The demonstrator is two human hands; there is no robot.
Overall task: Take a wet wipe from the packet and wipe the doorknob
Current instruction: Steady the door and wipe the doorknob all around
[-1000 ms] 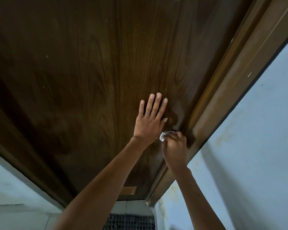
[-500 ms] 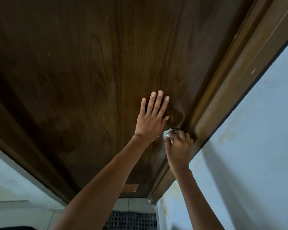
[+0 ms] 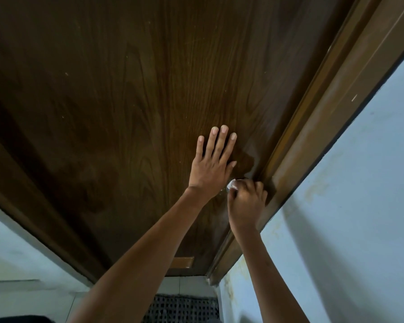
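Note:
My right hand (image 3: 246, 202) is curled around the doorknob at the right edge of the dark wooden door (image 3: 126, 113), with a white wet wipe (image 3: 232, 184) bunched under its fingers. Only a small corner of the wipe shows at the hand's upper left. The doorknob itself is hidden under the hand and wipe. My left hand (image 3: 211, 164) lies flat on the door just left of the knob, fingers spread and pointing up. The wipe packet is not in view.
The brown door frame (image 3: 317, 127) runs diagonally right of the knob, with a pale blue wall (image 3: 348, 206) beyond it. A dark perforated mat (image 3: 182, 307) lies on the floor at the door's foot.
My right hand has turned around the knob with the wipe, its knuckles shifting to the right. The left hand has stayed flat on the door.

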